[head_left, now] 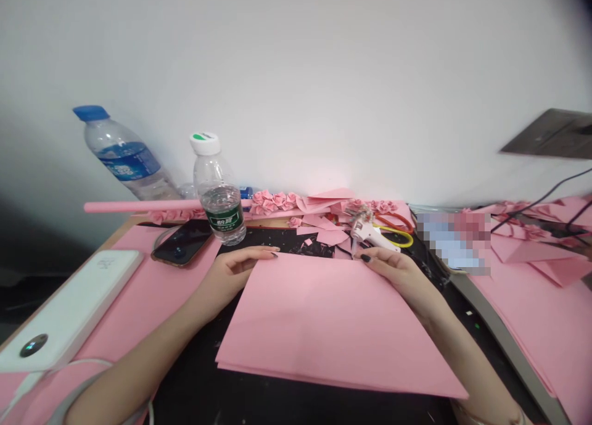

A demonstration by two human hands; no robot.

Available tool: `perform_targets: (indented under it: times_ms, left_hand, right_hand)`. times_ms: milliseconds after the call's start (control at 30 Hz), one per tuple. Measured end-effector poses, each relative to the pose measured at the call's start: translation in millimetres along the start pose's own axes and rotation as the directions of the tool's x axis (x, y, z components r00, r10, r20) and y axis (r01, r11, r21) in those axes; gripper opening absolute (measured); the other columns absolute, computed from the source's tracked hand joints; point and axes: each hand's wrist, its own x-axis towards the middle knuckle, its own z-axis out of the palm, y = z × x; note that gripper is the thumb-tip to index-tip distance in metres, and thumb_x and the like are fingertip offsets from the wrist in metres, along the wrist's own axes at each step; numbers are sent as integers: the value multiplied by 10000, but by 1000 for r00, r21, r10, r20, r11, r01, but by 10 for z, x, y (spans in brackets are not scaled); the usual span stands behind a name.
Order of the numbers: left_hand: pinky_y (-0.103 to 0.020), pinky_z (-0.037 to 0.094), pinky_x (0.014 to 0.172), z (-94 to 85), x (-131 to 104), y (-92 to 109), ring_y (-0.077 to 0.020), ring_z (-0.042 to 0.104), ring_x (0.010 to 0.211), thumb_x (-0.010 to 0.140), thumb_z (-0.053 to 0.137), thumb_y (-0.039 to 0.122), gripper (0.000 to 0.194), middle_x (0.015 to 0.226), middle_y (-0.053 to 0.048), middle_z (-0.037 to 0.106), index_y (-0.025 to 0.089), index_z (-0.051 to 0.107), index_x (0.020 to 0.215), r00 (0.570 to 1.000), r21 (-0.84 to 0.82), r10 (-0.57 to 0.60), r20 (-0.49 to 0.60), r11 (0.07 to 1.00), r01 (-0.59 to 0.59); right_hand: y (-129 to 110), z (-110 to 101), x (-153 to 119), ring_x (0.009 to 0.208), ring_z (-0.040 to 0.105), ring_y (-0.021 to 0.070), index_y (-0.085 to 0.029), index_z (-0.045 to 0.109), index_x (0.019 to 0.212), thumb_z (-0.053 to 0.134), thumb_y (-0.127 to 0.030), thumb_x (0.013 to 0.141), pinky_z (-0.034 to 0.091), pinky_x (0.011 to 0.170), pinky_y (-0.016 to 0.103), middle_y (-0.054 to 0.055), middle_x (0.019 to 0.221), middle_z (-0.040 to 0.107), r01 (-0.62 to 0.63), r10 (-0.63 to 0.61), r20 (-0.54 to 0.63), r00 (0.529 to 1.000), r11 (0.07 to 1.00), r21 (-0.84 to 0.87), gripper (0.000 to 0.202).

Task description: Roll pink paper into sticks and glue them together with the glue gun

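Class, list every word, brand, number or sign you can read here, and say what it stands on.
"怡宝": green label of the upright bottle, slightly blurred; smaller print unreadable.
White cap: green mark, no readable words.
Blue label of the tilted bottle: too blurred to read.
White power bank: grey mark and lit display too blurred to read.
Pixelated patch at right: nothing readable.

Pink scraps (329, 236) on black surface (198, 357)

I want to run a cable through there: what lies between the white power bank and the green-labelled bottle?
A dark phone lies between the power bank and the bottle, as the head view shows.
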Motion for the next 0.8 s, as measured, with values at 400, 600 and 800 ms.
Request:
perform_targets:
  times_ms: [400,600,800]
  left_hand:
    - [-390,508,838,-44,31,44,-310,625,1006,564,770,340,338,1062,-97,693,178,722,857,968,-83,-194,-159,980,183]
    - [-361,523,832,-55,30,-13,-292,607,1047,624,758,349,355,1221,-91,609,188,699,935,968,-156,-198,-154,972,174]
    - [-314,518,841,-81,40,-77,-251,583,1083,712,664,211,286,1247,-78,589,183,672,997,983,-333,-177,-47,931,152]
  right_hand:
    - [-71,-98,-39,973,622,231,-241,546,1225,498,-304,759,484,776,312,65,1114,648,56,-89,159,983,978,200,473]
    - [-53,-87,-50,1038,598,248,-259,441,1317,474,-243,704,476,813,344,58,1216,599,77,-119,187,975,972,220,614]
    - [-34,19,-115,858,650,177,-338,343,1374,549,-206,768,493,694,273,42,1181,623,83,-122,180,976,975,207,654]
